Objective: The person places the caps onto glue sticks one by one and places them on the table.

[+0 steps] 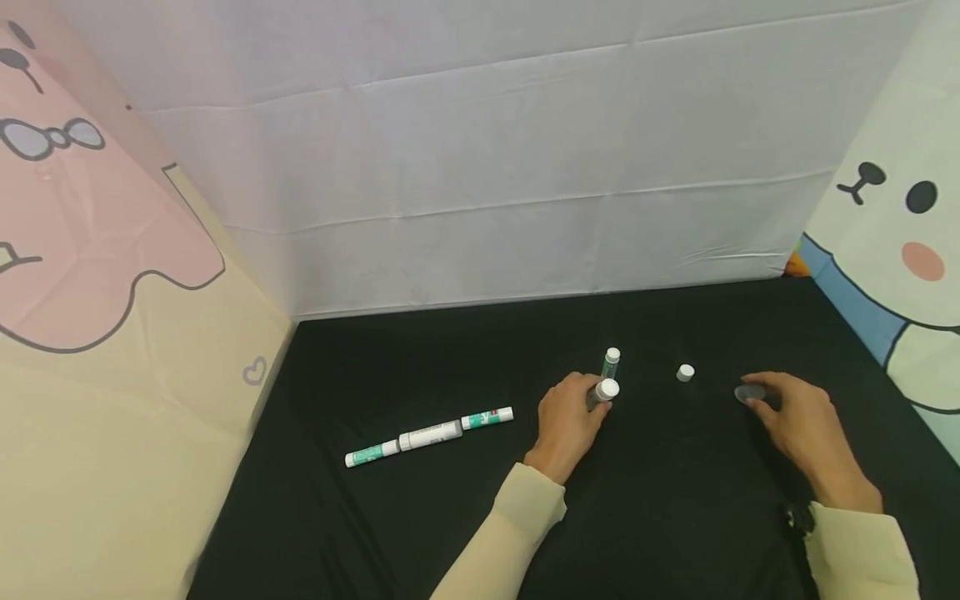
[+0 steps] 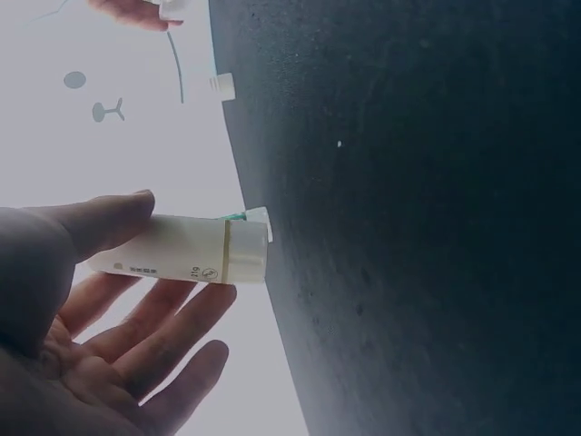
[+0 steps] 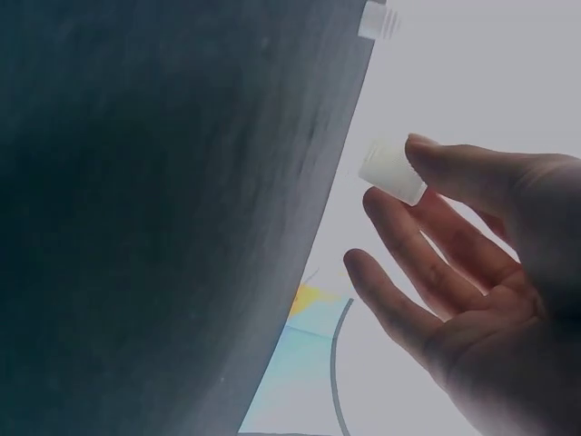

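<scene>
Backdrop: pale sheet [image 1: 450,167], beyond the loose white cap [image 1: 685,373]; cartoon panels [image 1: 75,242] to L & R of that cap.
Table: black-covered [image 1: 645,525], w/ the loose white cap on it.
Sleeves: pale yellow [image 1: 495,542], both nearer me than the loose white cap.
L hand: mine [image 1: 567,421], L of the loose white cap & a bit nearer me; thumb & fingers clamped on the fat white tube, 1 fingertip standing off it.
R hand: mine [image 1: 806,429], R of the loose white cap & nearer me; thumb & fingers pinching the frosted cap, another fingertip apart.
Tube row: 3 tubes [image 1: 429,436] lying end to end, well L of the loose white cap & nearer me; fat white one btwn 2 green/white ones.
Fat white tube: in L hand [image 2: 186,250], L of the loose white cap; can't tell if it touches the table.
Green tube: white-ended [image 1: 611,364], L of the loose white cap, just beyond the fat white tube.
Frosted cap: in R hand [image 3: 390,168], R of the loose white cap.
</scene>
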The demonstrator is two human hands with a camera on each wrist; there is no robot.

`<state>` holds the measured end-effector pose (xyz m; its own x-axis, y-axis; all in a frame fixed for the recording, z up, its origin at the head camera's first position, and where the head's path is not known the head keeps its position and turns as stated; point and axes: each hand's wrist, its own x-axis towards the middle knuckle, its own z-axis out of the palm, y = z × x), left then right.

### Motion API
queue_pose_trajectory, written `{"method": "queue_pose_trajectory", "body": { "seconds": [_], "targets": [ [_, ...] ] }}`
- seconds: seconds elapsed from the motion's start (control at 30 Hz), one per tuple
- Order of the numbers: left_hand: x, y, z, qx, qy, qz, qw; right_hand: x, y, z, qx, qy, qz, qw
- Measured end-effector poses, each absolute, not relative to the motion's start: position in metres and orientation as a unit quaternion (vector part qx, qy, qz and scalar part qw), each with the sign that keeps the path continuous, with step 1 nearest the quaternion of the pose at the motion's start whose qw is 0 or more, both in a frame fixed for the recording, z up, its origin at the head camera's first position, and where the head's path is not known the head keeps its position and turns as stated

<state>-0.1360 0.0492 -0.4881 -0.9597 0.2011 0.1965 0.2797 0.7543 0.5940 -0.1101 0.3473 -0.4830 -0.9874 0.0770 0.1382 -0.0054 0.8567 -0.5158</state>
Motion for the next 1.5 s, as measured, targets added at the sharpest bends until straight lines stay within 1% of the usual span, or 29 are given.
{"method": "queue_pose_trajectory", "body": {
  "seconds": [0.2,0.53,0.77,1.5],
  "targets": [
    [-0.133,0.045,-0.487,-0.132,-0.926,-0.346,0.070,-0.107,0.337,-0.479,-0.014,-0.956,0.279,0.091],
    [-0.130,0.039,-0.484,-0.133,-0.930,-0.334,0.084,-0.104,0.315,-0.471,0.019,-0.944,0.295,0.144],
    [-0.129,0.034,-0.482,-0.137,-0.929,-0.326,0.111,-0.103,0.300,-0.465,0.054,-0.933,0.309,0.176],
    [-0.120,0.025,-0.477,-0.155,-0.931,-0.279,0.176,-0.100,0.265,-0.457,0.116,-0.914,0.320,0.220]
  ]
}}
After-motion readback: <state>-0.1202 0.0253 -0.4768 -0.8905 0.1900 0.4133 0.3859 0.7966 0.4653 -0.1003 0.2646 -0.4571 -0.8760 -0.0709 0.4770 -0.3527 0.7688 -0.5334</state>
